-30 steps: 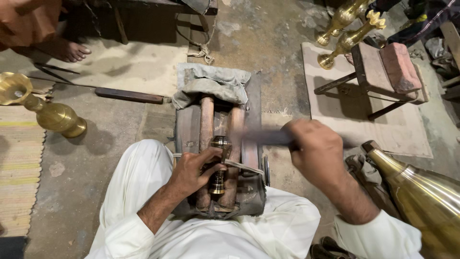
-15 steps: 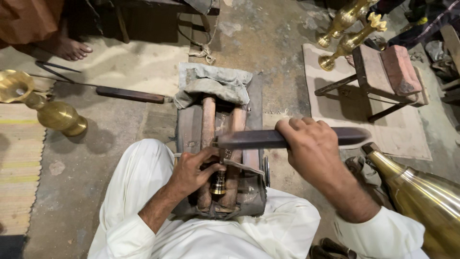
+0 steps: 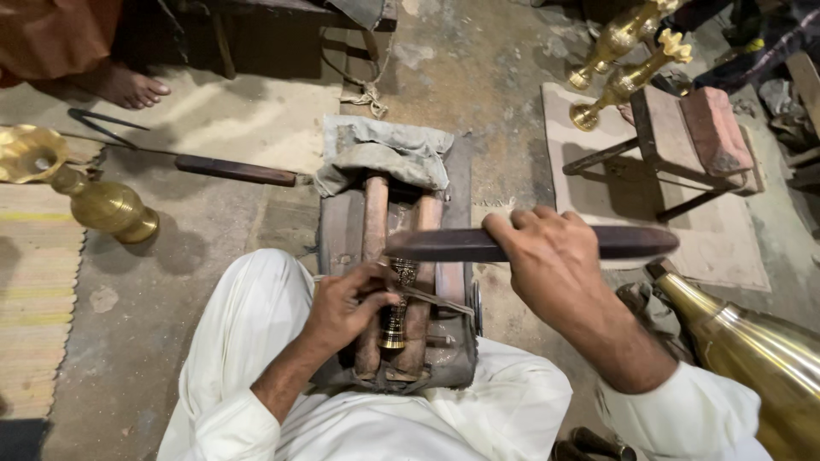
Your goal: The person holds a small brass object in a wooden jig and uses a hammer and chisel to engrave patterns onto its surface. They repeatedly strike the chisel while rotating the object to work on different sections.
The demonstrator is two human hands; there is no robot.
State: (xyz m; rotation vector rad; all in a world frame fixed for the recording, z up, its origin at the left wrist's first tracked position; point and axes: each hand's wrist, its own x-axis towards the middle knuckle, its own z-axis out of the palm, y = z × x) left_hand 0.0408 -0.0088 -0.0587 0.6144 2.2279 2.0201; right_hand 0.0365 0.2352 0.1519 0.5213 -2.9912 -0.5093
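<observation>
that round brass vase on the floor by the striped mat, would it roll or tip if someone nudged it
The brass vase lies on its side, and its rounded belly suggests it would probably roll. Its flared foot would likely make it curve rather than roll straight. The thick-looking polished metal hints it is fairly heavy, rigid and perhaps slippery.

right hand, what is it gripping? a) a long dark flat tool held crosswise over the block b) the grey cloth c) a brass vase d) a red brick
a: the right hand is closed around a long dark flat tool lying crosswise above the wooden block, while the left hand steadies a small brass piece there.
</observation>
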